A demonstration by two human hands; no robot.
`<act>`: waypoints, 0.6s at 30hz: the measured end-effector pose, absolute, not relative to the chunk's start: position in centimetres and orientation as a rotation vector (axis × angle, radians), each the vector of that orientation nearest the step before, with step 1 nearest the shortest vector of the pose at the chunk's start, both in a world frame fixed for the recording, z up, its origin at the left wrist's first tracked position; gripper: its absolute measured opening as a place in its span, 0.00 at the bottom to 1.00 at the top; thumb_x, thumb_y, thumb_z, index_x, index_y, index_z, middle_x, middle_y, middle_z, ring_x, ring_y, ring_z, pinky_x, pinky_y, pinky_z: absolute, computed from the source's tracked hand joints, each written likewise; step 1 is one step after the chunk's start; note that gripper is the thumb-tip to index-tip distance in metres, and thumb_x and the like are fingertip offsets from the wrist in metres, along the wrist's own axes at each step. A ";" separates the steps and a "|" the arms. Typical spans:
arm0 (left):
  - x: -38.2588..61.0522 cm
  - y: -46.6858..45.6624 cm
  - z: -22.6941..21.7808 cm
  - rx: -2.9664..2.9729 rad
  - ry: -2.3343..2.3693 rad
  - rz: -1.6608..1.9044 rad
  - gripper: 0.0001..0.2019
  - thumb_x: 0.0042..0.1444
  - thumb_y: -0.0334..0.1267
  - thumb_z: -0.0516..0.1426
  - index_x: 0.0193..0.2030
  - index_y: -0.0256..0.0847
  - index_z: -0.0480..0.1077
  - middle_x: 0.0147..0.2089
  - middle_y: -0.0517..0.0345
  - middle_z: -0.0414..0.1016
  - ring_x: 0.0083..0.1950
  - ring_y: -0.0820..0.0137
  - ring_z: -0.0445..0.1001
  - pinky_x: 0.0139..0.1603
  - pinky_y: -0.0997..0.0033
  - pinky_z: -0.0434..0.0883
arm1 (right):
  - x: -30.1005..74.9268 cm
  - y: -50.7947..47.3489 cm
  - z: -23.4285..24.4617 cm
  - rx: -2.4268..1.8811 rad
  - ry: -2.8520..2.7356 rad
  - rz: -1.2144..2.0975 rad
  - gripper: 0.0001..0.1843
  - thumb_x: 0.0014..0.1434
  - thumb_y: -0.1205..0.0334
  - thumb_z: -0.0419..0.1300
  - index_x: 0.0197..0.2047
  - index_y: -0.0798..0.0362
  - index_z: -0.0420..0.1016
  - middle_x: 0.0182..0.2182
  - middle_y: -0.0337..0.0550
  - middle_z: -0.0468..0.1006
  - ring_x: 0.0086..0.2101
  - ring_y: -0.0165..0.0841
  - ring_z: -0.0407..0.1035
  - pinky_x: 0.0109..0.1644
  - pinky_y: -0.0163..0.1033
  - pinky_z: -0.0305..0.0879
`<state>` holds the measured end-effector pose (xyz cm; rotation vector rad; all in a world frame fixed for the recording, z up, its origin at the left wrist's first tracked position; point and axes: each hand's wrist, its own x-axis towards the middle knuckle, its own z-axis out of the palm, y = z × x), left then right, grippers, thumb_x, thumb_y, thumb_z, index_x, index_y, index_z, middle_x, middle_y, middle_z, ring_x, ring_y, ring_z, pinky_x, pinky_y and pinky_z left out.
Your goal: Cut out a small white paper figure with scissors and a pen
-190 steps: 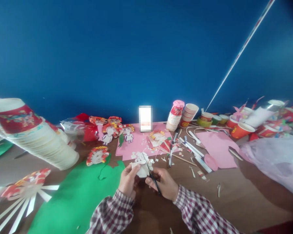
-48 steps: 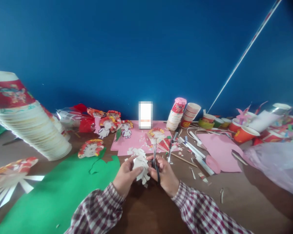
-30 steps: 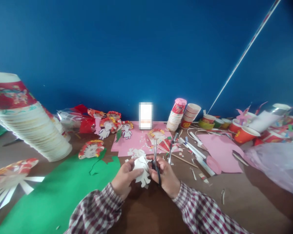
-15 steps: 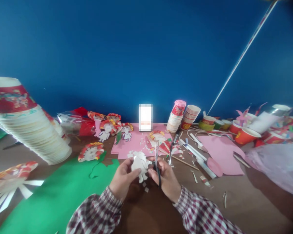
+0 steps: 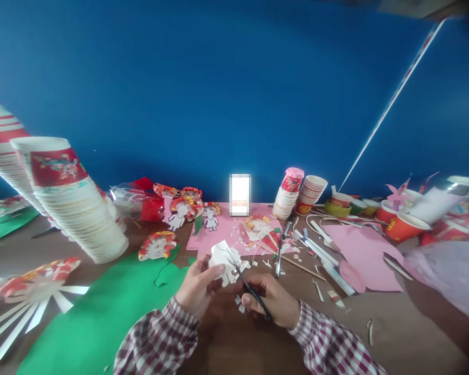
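Between thumb and fingers, my left hand (image 5: 200, 281) pinches a white paper cutout (image 5: 219, 256) with a ragged outline. My right hand (image 5: 271, 296) grips black-handled scissors (image 5: 247, 285), whose blades lie against the cutout and point up and to the left. Small paper scraps (image 5: 240, 304) are on the table below the hands. Beyond them, a pink paper sheet (image 5: 201, 237) carries more snippets and a red-patterned cup piece (image 5: 258, 225). To its left stand paper dolls (image 5: 210, 221) with red and yellow trim.
Stacked paper cups (image 5: 78, 208) lean at the left, above green paper (image 5: 89, 312) and a fringed cut cup (image 5: 39, 281). Two cup stacks (image 5: 287, 195) stand at the back. On the right are pink paper (image 5: 363, 255), red cups (image 5: 406, 226) and a plastic bag (image 5: 449, 276).
The scissors have swung from nearly upright to slanting left, bringing the blades onto the paper cutout. The cutout has turned in my left hand. The whole view has shifted slightly.
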<state>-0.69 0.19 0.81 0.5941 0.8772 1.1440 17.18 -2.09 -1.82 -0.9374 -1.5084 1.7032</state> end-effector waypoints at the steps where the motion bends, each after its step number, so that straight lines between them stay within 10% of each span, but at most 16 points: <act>1: -0.6 0.1 0.9 0.600 0.884 1.131 0.22 0.39 0.31 0.65 0.44 0.36 0.66 0.34 0.56 0.75 0.28 0.74 0.73 0.25 0.78 0.68 | 17.3 -2.1 -1.9 -0.924 -1.515 1.717 0.26 0.48 0.46 0.64 0.38 0.61 0.70 0.23 0.39 0.69 0.19 0.22 0.61 0.20 0.26 0.56; 18: 0.4 -0.8 1.0 0.615 0.868 1.123 0.22 0.35 0.33 0.67 0.38 0.35 0.66 0.31 0.54 0.75 0.27 0.71 0.73 0.27 0.72 0.70 | 17.6 -1.9 -2.1 -0.861 -1.629 1.691 0.25 0.51 0.45 0.60 0.40 0.61 0.70 0.23 0.38 0.67 0.20 0.23 0.60 0.22 0.27 0.56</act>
